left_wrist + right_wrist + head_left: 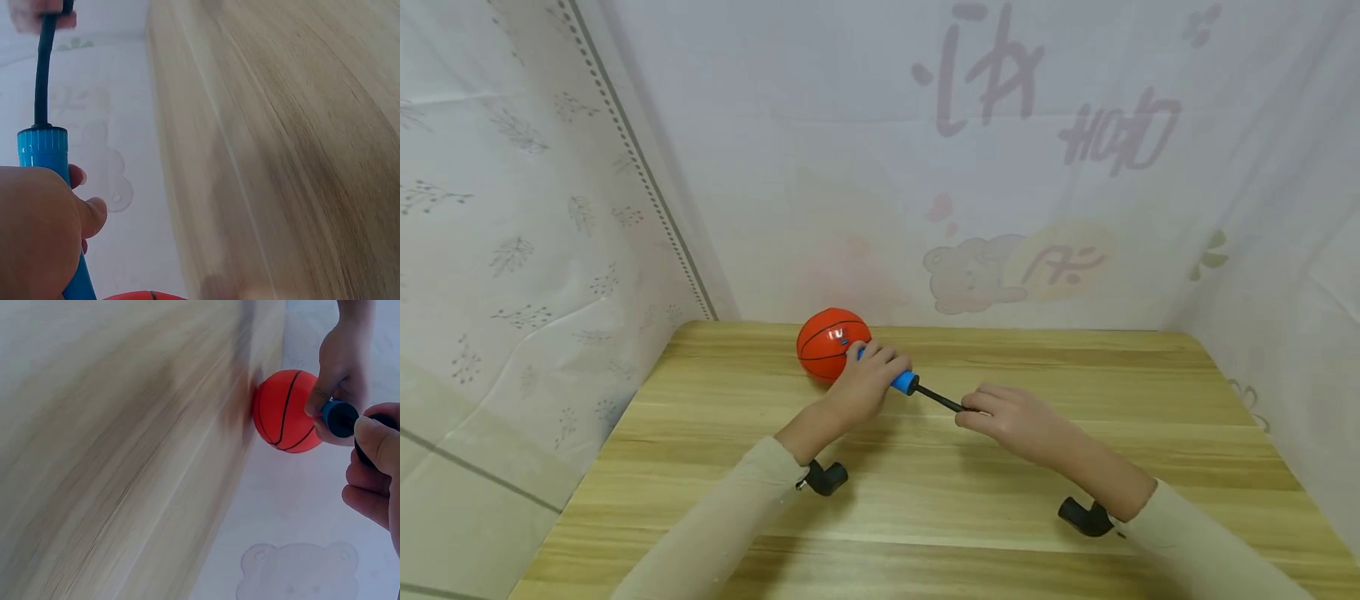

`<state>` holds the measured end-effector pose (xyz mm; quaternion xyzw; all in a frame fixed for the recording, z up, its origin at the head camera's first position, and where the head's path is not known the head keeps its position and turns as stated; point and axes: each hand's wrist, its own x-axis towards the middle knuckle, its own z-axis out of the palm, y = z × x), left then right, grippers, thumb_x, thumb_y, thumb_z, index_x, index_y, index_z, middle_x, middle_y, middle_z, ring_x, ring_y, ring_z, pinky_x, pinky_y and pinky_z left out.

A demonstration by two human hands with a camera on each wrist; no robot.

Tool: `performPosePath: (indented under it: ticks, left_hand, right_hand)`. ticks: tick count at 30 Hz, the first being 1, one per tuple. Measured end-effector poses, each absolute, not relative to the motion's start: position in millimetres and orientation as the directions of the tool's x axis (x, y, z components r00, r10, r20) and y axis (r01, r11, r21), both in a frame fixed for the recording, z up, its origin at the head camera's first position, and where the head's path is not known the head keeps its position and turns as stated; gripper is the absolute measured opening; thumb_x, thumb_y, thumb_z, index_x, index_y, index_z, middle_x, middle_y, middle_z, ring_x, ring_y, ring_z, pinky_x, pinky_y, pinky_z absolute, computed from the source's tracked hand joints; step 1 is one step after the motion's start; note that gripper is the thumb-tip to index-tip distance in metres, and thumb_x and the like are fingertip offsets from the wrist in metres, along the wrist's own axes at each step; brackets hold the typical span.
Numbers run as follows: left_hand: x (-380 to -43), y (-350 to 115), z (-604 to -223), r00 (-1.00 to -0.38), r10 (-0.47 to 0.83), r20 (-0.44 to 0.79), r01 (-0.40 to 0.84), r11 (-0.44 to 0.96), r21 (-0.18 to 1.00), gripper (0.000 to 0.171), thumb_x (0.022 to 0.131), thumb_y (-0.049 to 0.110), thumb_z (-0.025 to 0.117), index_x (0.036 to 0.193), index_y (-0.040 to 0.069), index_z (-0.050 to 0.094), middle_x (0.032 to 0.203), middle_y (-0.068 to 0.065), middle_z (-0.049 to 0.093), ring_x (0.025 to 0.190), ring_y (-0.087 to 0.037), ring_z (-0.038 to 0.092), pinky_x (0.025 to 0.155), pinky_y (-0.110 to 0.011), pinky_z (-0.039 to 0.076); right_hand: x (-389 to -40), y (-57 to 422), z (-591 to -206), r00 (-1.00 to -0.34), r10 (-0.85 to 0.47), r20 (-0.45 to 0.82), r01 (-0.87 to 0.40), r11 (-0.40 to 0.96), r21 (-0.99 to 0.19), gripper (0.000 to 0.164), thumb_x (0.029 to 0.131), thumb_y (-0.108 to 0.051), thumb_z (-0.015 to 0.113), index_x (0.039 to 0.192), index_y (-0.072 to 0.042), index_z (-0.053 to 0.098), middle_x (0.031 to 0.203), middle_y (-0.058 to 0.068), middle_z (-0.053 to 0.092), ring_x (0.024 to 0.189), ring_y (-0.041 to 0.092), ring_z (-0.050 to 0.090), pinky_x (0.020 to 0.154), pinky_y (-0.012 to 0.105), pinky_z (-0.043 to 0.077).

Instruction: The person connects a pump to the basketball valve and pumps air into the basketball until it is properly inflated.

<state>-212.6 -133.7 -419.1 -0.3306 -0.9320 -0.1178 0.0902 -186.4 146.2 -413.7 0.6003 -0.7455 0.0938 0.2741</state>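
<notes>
A blue hand pump points at a red toy basketball with black lines. My left hand grips the pump's blue barrel, its far end right at the ball. The black rod stands well out of the barrel. At its other end my right hand holds the black handle, fingers curled round it. In the left wrist view the barrel shows its ribbed cap, and only the ball's top edge is visible. The left hand hides where pump and ball meet.
The wooden table reaches back to a pale printed curtain, which also hangs at both sides. A black wrist mount sticks out under the left sleeve, another wrist mount under the right.
</notes>
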Motion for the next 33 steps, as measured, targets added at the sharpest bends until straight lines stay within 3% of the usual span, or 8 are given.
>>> performPosePath:
  ticks: [3,9,14,16,19,20,22,33]
  left_hand:
    - [-211.8,-137.1,-418.1,-0.768,0.589,0.252,0.634,0.755,0.166,0.033,0.093,-0.006,0.065,0.116,0.017,0.062,0.117,-0.005,0.063,0.112,-0.027,0.051,0.103,-0.057,0.034]
    - [-210.9,-138.9,-417.1,-0.787,0.557,0.265,0.608,0.773,0.182,0.034,0.091,-0.009,0.066,0.112,0.018,0.062,0.115,-0.005,0.063,0.114,-0.029,0.05,0.103,-0.059,0.032]
    - [-211.0,-132.3,-418.2,-0.793,0.561,0.238,0.604,0.773,0.191,0.036,0.091,-0.009,0.066,0.114,0.018,0.061,0.113,-0.006,0.061,0.116,-0.029,0.048,0.104,-0.06,0.031]
    - [-210.5,-129.4,-417.7,-0.798,0.559,0.226,0.599,0.777,0.195,0.035,0.091,-0.008,0.067,0.115,0.017,0.061,0.114,-0.006,0.06,0.117,-0.03,0.048,0.105,-0.06,0.03]
    - [-209.2,-126.4,-417.1,-0.803,0.553,0.22,0.592,0.783,0.192,0.036,0.091,-0.008,0.068,0.116,0.018,0.061,0.117,-0.006,0.06,0.118,-0.029,0.047,0.105,-0.059,0.03]
    - [-208.7,-125.9,-417.1,-0.804,0.553,0.22,0.591,0.784,0.191,0.036,0.091,-0.008,0.068,0.116,0.018,0.061,0.117,-0.005,0.06,0.118,-0.029,0.047,0.105,-0.059,0.03]
    - [-207.9,-124.8,-417.5,-0.8,0.558,0.22,0.596,0.781,0.186,0.037,0.09,-0.008,0.068,0.115,0.018,0.061,0.117,-0.005,0.06,0.116,-0.029,0.047,0.105,-0.058,0.03]
    - [-205.9,-126.2,-418.3,-0.768,0.595,0.235,0.634,0.759,0.148,0.034,0.09,-0.008,0.067,0.112,0.017,0.061,0.116,-0.005,0.062,0.11,-0.027,0.049,0.102,-0.056,0.034]
  right_hand:
    - [-178.1,155.8,-410.5,-0.124,-0.84,0.528,-0.948,0.258,0.188,0.045,0.113,-0.016,0.028,0.1,-0.009,0.07,0.097,0.002,0.066,0.083,0.015,0.061,0.071,0.024,0.054]
    - [-173.8,159.9,-408.0,-0.105,-0.836,0.538,-0.947,0.249,0.202,0.043,0.113,-0.013,0.03,0.101,-0.009,0.071,0.099,0.002,0.066,0.084,0.015,0.062,0.071,0.024,0.054]
    - [-181.3,149.2,-409.6,-0.133,-0.842,0.522,-0.944,0.268,0.192,0.044,0.113,-0.017,0.027,0.102,-0.01,0.07,0.1,0.001,0.067,0.087,0.014,0.063,0.073,0.023,0.054]
    - [-186.1,143.1,-410.7,-0.147,-0.845,0.514,-0.942,0.278,0.189,0.037,0.112,-0.015,0.034,0.102,-0.01,0.07,0.1,0.001,0.067,0.088,0.014,0.064,0.074,0.023,0.054]
    - [-193.2,132.5,-411.2,-0.166,-0.855,0.492,-0.938,0.29,0.188,0.011,0.102,-0.007,0.059,0.103,-0.011,0.07,0.101,0.001,0.068,0.089,0.014,0.064,0.075,0.023,0.054]
    - [-195.2,128.7,-411.0,-0.169,-0.859,0.484,-0.937,0.292,0.192,0.01,0.097,-0.004,0.067,0.103,-0.011,0.07,0.1,0.001,0.068,0.089,0.014,0.063,0.076,0.022,0.054]
    - [-198.6,121.4,-410.5,-0.176,-0.866,0.468,-0.932,0.3,0.204,0.023,0.085,0.0,0.078,0.103,-0.011,0.069,0.1,0.0,0.067,0.089,0.014,0.063,0.075,0.022,0.053]
    - [-203.9,107.2,-414.8,-0.168,-0.855,0.49,-0.924,0.31,0.224,0.025,0.081,0.0,0.081,0.101,-0.01,0.071,0.097,0.001,0.068,0.085,0.013,0.063,0.073,0.02,0.052]
